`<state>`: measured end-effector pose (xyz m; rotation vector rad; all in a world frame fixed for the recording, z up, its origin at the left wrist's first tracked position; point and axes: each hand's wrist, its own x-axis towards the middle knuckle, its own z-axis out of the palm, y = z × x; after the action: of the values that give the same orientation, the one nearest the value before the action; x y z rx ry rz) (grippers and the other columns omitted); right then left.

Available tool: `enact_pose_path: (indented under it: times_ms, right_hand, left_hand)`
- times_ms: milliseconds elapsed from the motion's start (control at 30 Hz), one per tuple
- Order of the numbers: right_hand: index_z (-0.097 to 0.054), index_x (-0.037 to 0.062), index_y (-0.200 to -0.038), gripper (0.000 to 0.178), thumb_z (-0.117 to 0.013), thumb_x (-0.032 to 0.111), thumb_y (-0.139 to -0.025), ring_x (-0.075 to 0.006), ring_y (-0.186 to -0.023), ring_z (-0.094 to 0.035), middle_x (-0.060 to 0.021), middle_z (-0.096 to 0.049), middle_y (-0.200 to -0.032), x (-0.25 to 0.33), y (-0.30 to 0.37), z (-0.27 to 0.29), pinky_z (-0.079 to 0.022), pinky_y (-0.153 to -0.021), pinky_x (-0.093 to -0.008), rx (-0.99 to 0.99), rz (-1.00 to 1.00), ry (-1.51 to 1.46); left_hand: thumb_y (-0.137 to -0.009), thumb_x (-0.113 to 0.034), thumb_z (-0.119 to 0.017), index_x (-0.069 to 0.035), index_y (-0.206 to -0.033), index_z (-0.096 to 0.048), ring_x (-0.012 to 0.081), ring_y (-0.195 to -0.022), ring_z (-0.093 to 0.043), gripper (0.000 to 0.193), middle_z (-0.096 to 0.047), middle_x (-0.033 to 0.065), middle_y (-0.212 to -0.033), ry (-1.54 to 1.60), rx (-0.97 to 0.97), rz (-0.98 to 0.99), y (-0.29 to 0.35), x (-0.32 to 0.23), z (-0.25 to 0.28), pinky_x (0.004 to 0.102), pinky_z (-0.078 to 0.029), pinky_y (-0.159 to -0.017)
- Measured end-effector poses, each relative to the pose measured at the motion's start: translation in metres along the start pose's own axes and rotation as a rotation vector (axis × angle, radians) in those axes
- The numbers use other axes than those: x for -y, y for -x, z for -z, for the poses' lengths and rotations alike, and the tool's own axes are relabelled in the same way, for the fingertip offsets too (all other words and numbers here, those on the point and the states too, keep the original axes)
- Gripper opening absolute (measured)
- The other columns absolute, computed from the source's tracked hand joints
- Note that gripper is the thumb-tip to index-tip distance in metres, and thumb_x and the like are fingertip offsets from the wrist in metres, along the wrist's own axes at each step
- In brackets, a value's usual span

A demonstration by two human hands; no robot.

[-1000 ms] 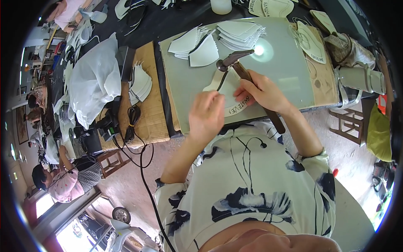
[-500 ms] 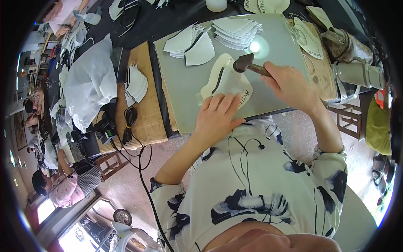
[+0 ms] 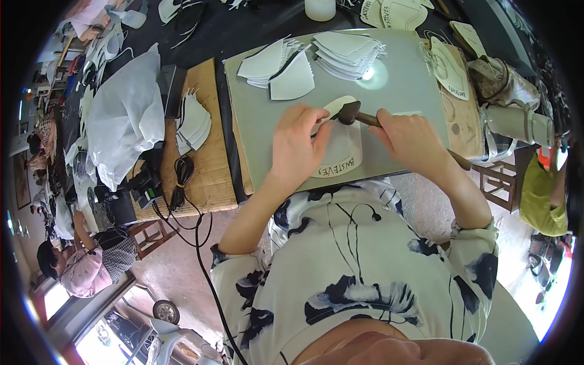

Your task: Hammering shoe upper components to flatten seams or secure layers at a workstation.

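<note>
My right hand is wrapped round the wooden handle of a hammer. The hammer's dark head is over the upper part of a cream pattern template, which lies on a grey-green board. A white cut piece lies on the template. At its left side my left hand is closed, thumb and forefinger pinching its dark edge; the hand covers part of the template. Beyond are a stack of white pieces and a second group of dark-edged white pieces.
On the left, a brown board holds more white pieces and a bundled black cable, beside a translucent plastic bag. Another template lies to the right. A person in pink sits at far left.
My left hand has gone from lying flat on the template to pinching the white piece's edge. The template has turned and shifted slightly nearer me. The hammer is a little lower in view.
</note>
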<state>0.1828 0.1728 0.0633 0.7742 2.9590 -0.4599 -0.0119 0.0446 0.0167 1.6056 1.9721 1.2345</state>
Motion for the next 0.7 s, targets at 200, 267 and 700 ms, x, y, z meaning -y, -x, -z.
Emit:
enact_pose_path:
  times_ms: [200,267,700]
  right_hand:
    - [-0.051,0.0039,-0.084,0.031,-0.057,0.032,-0.097,-0.0327,-0.054,-0.063,-0.0111,-0.061,-0.061,-0.002,0.004,0.002,-0.049,-0.049,-0.0416,0.017,-0.048,0.055]
    - [-0.05,0.0038,-0.086,0.029,-0.058,0.029,-0.097,-0.034,-0.056,-0.062,-0.0123,-0.061,-0.063,-0.003,0.008,-0.003,-0.048,-0.051,-0.0429,0.047,-0.066,0.023]
    - [-0.049,0.0037,-0.085,0.031,-0.057,0.031,-0.097,-0.0318,-0.052,-0.062,-0.0107,-0.06,-0.059,-0.004,0.003,-0.001,-0.049,-0.048,-0.0404,-0.032,-0.037,0.007]
  left_hand:
    - [-0.079,-0.006,-0.067,-0.005,-0.09,-0.065,0.0266,-0.081,-0.059,0.011,-0.061,0.007,-0.081,-0.229,0.165,0.013,-0.014,-0.003,-0.01,0.0398,-0.043,-0.076]
    - [-0.079,-0.006,-0.067,-0.006,-0.089,-0.064,0.026,-0.081,-0.059,0.01,-0.061,0.0063,-0.081,-0.236,0.195,0.037,-0.014,-0.006,-0.009,0.0395,-0.042,-0.077]
    - [-0.075,-0.004,-0.067,-0.007,-0.095,-0.068,0.0251,-0.082,-0.058,0.021,-0.061,0.0048,-0.084,-0.15,0.024,-0.145,0.0,0.006,-0.018,0.0406,-0.04,-0.074]
